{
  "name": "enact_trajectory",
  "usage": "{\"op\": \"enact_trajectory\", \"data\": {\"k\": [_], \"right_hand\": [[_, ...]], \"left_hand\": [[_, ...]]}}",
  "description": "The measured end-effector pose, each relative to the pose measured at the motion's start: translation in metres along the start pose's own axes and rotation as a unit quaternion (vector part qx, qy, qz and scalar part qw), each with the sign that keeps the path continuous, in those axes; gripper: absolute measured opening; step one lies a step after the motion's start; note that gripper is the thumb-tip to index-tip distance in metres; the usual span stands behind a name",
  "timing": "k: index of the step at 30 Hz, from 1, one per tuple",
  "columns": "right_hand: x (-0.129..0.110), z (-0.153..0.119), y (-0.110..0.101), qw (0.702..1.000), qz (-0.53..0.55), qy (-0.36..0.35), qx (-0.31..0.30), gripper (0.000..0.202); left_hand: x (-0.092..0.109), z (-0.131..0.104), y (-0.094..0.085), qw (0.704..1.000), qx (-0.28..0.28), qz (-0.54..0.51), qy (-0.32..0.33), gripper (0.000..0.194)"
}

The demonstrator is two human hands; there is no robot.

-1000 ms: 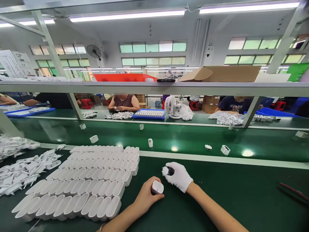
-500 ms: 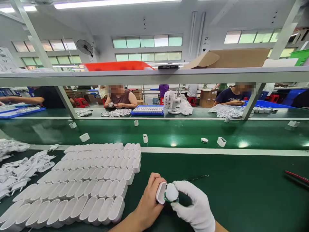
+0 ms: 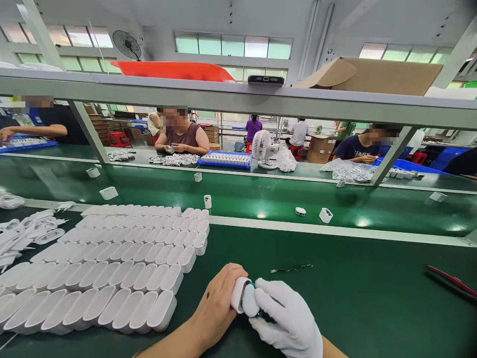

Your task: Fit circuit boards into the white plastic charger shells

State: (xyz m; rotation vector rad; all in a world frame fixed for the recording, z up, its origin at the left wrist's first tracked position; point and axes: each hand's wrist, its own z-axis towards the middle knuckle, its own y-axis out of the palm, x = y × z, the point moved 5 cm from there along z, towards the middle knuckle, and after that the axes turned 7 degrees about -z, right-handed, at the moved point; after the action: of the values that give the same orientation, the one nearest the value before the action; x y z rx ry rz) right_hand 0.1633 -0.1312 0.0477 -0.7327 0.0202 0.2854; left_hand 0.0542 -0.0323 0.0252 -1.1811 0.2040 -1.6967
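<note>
Left hand [image 3: 219, 311], bare, wraps shut around a white shell [image 3: 238, 294] at the table's [image 3: 372, 298] near edge, bracing it. Gloved right hand [image 3: 286, 323] pinches a rounded white cap [image 3: 250, 302] against the shell's open end, likely to seat it squarely. Rows of empty shells [image 3: 112, 268] fill the left side, just beside. Tweezers [image 3: 291, 269] lie beyond, apart. Nothing blocks the hands.
</note>
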Motion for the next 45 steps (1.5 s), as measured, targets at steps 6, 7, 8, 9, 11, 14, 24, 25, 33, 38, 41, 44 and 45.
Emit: {"op": "enact_trajectory", "data": {"k": [6, 7, 8, 9, 11, 14, 24, 25, 33, 38, 41, 44, 45], "right_hand": [[-0.007, 0.002, 0.005, 0.998, -0.053, 0.011, -0.028, 0.027], [-0.007, 0.000, 0.005, 0.999, -0.014, 0.031, -0.019, 0.036], [-0.004, -0.001, 0.005, 0.996, 0.048, 0.071, -0.015, 0.047], [0.000, -0.002, 0.006, 0.983, 0.130, 0.128, -0.023, 0.057], [0.006, -0.003, 0.017, 0.907, 0.321, 0.258, -0.086, 0.066], [0.002, -0.002, 0.033, 0.761, 0.506, 0.366, -0.174, 0.052], [0.054, -0.002, 0.011, 0.927, 0.134, 0.282, -0.207, 0.032], [0.070, -0.002, 0.005, 0.939, 0.035, 0.260, -0.224, 0.029], [0.144, -0.023, 0.002, 0.894, -0.058, 0.263, -0.358, 0.021], [0.083, -0.004, -0.005, 0.942, -0.032, 0.183, -0.279, 0.027], [0.050, 0.009, -0.014, 0.958, -0.118, 0.063, -0.253, 0.039], [0.044, 0.011, -0.015, 0.945, -0.173, 0.040, -0.274, 0.031], [0.046, 0.010, -0.015, 0.941, -0.180, 0.045, -0.282, 0.027]], "left_hand": [[0.001, 0.002, -0.001, 1.000, -0.013, -0.012, -0.008, 0.039], [0.001, 0.002, -0.001, 1.000, -0.013, -0.023, -0.015, 0.037], [0.002, 0.002, -0.001, 0.999, -0.013, -0.034, -0.024, 0.035], [0.002, 0.002, 0.000, 0.998, -0.017, -0.043, -0.034, 0.034], [0.005, 0.000, 0.003, 0.996, -0.032, -0.055, -0.055, 0.034], [0.004, -0.004, 0.009, 0.989, -0.052, -0.082, -0.108, 0.038], [-0.012, 0.004, 0.017, 0.932, -0.066, -0.264, -0.239, 0.026], [-0.015, 0.003, 0.017, 0.927, -0.066, -0.260, -0.263, 0.027], [-0.021, 0.000, 0.014, 0.896, -0.028, -0.284, -0.339, 0.034], [-0.023, -0.003, 0.014, 0.901, -0.015, -0.229, -0.368, 0.029], [-0.023, -0.005, 0.016, 0.905, -0.011, -0.218, -0.364, 0.029], [-0.023, -0.006, 0.016, 0.904, -0.017, -0.205, -0.374, 0.028], [-0.023, -0.006, 0.016, 0.904, -0.021, -0.201, -0.376, 0.028]]}}
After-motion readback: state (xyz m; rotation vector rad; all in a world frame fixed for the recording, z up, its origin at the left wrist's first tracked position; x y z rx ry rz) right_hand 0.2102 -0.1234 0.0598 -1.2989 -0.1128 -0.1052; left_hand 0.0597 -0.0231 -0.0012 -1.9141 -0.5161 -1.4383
